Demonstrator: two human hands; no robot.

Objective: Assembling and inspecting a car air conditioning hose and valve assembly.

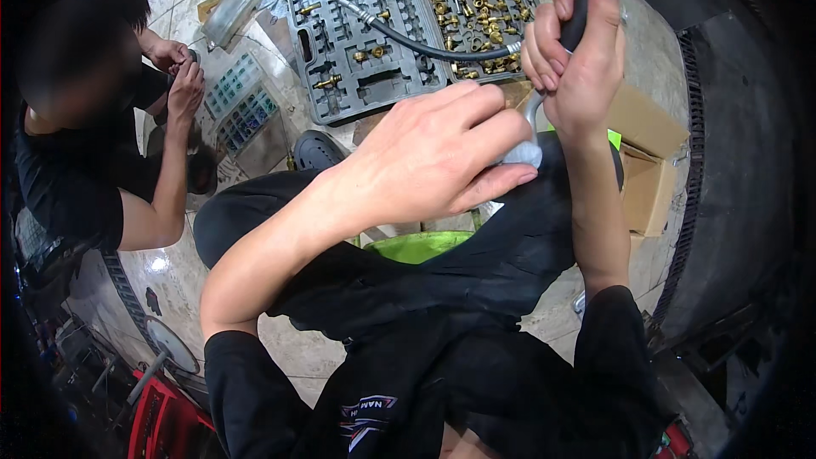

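My right hand (582, 59) is wrapped round a thick black hose (586, 2), thumb up along it. Below that fist a curved metal tube (534, 110) comes out and runs down to my left hand. My left hand (442, 149) is closed, its thumb and fingers pinching a pale grey-blue wad that looks like cloth (523, 155) at the tube's lower end. What lies inside the wad is hidden. A thinner black hose length (433, 53) with a silver end fitting (344, 5) stretches left from beside my right hand, over the open case.
A grey fittings case (319, 42) lies open ahead, holding many brass fittings (480, 0). Left of it are a clear compartment box (242, 102) and a clear container (231, 15). A co-worker (76, 136) crouches at left, hands together. An open cardboard box (650, 178) stands at right.
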